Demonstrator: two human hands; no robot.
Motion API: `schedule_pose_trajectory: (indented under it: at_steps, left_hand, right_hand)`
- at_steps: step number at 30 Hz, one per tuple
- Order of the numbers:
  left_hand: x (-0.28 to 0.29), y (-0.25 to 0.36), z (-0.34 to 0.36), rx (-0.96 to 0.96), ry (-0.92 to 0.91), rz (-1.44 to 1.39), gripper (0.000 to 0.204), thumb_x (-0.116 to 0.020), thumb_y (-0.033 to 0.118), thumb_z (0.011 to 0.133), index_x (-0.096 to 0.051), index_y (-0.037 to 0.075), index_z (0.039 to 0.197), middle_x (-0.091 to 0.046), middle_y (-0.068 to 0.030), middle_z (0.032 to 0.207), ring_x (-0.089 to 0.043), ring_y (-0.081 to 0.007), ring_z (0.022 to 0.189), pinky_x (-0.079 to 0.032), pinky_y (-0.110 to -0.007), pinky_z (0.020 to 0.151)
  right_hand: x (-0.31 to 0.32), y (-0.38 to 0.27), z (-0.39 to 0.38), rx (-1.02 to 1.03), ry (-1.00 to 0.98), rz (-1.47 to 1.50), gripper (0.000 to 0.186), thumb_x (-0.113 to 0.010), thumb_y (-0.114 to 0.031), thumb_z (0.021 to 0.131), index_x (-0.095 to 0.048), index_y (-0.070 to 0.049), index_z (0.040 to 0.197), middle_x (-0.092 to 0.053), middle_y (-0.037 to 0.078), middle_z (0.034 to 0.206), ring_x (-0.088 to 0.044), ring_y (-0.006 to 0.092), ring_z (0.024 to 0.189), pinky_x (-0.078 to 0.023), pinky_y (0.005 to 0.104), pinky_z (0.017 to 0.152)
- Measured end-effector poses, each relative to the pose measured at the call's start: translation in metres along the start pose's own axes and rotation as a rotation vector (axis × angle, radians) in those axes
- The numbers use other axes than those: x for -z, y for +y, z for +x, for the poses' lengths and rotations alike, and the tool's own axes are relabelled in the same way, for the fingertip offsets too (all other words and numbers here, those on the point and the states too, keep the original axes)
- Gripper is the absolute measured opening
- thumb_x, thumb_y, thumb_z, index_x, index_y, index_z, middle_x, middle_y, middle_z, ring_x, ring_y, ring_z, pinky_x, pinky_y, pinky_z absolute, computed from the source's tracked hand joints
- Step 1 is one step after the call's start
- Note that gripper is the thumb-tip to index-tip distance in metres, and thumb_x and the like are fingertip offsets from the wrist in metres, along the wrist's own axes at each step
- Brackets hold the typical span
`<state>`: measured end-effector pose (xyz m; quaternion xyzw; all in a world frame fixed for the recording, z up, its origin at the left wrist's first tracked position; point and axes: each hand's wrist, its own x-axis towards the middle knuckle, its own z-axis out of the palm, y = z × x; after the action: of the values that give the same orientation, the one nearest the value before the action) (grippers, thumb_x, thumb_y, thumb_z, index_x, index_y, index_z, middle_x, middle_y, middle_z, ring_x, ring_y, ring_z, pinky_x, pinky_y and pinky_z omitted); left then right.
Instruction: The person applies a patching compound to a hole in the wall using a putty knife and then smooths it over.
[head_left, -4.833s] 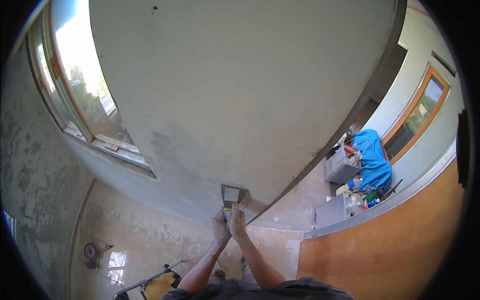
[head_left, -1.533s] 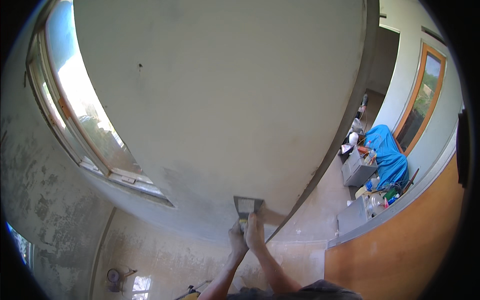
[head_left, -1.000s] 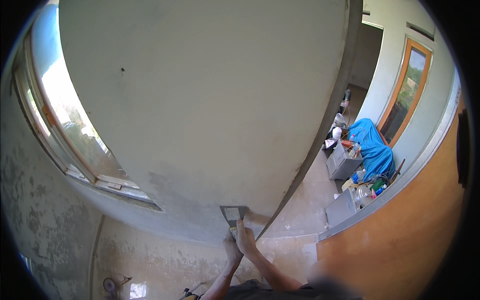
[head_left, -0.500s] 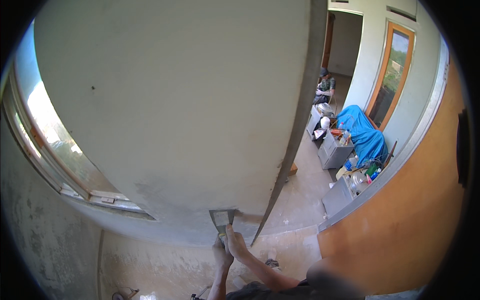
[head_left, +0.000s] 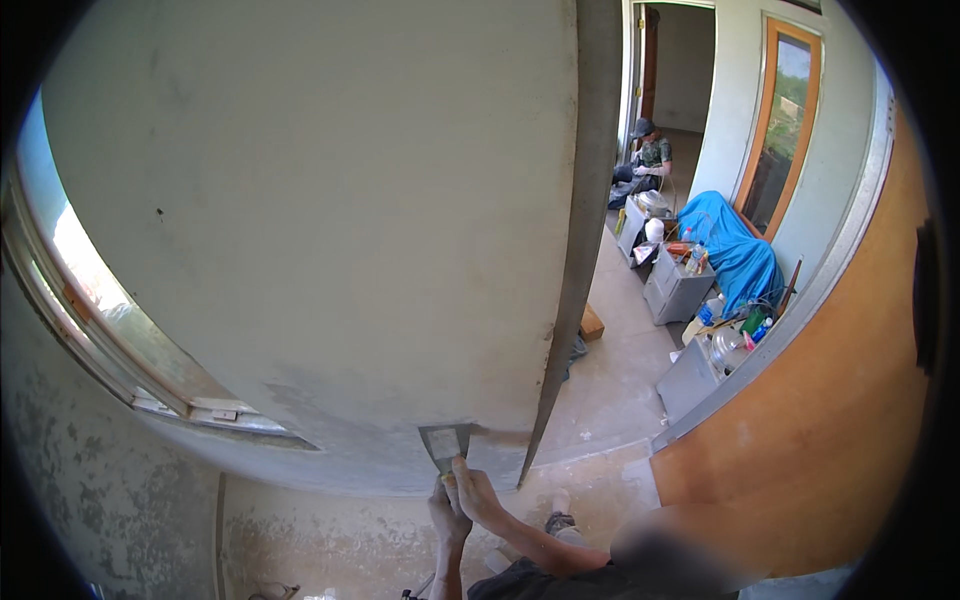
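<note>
A wide-bladed putty knife (head_left: pixel 446 444) lies against the low part of a grey plastered wall (head_left: pixel 330 250), its flared blade pointing up and its handle down. My left hand (head_left: pixel 449 518) is closed round the handle, most of which is hidden. Just above and to the right, my right hand (head_left: pixel 480 499) also grips the knife, with a finger or thumb reaching up to the base of the blade. Darker, smeared patches of plaster show on the wall around the blade.
A window (head_left: pixel 130 330) is at the left; the wall's vertical edge runs down to my right. Beyond are grey cabinets (head_left: pixel 680 290) with bottles and pots, a blue cloth (head_left: pixel 735 245), and a seated person (head_left: pixel 650 160). An orange panel (head_left: pixel 800 400) stands at the right.
My view has swung slightly, so the wall edge's upper part sits further left and more of the seated person shows. Both hands keep their hold on the putty knife, nearly unmoved against the wall.
</note>
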<state>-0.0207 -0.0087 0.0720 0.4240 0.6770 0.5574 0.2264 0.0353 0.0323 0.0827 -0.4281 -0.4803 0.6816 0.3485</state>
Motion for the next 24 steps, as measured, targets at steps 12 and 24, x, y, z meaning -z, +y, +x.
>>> schedule_pose_trajectory:
  at_steps: [12, 24]
  left_hand:
    - [-0.004, -0.007, 0.002, 0.029, 0.011, -0.015, 0.047, -0.032, 0.037, 0.095, -0.053, -0.003, 0.082, -0.057, -0.0206, 0.068, -0.055, -0.0267, 0.062, -0.041, -0.037, 0.056]
    - [-0.002, -0.001, -0.001, -0.003, 0.039, 0.045, 0.045, -0.033, 0.036, 0.095, -0.052, -0.003, 0.082, -0.057, -0.0205, 0.066, -0.056, -0.0283, 0.059, -0.041, -0.038, 0.054]
  right_hand:
    - [0.002, 0.007, 0.004, 0.008, -0.034, 0.076, 0.06, -0.036, -0.046, 0.093, -0.053, 0.0, 0.059, -0.045, 0.0, 0.049, -0.041, 0.0071, 0.046, -0.032, 0.0251, 0.043]
    - [0.0, 0.0, -0.001, 0.006, -0.013, 0.039, 0.06, -0.037, -0.047, 0.093, -0.051, -0.001, 0.058, -0.043, -0.001, 0.048, -0.04, 0.0065, 0.046, -0.031, 0.0244, 0.042]
